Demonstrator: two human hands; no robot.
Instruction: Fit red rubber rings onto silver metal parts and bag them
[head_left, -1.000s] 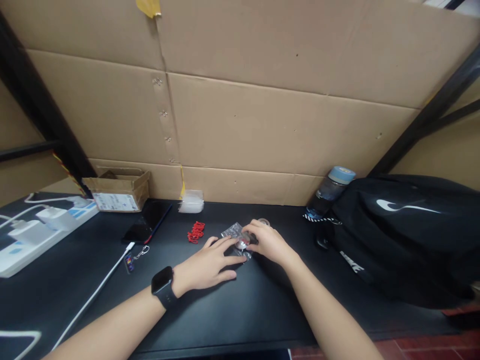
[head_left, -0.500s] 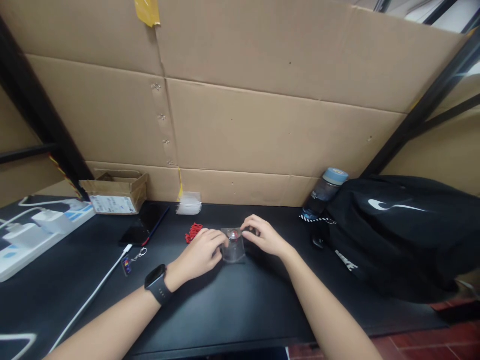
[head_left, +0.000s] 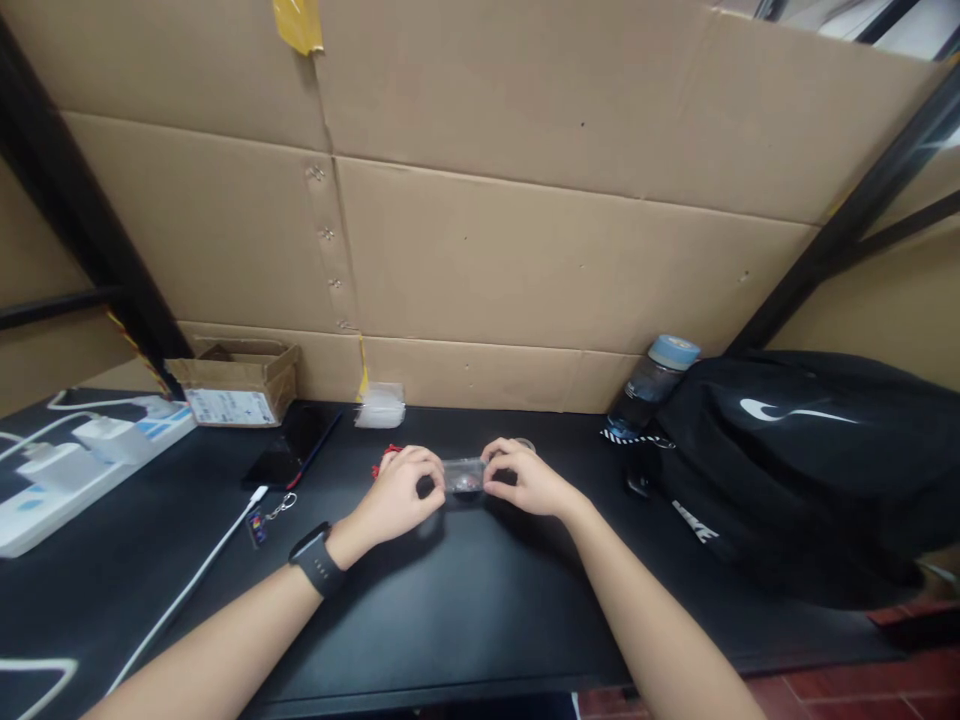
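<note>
Both curled hands pinch a clear packet at opposite ends.

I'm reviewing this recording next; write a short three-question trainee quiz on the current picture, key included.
1. What is between the fingertips of the left hand and the right hand?
2. True or false: the black watch is worn on the left wrist.
3. Fill in: the bottle beside the black backpack has a light ____ lid.

Key: 1. A clear plastic packet. 2. True. 3. Blue.
</note>
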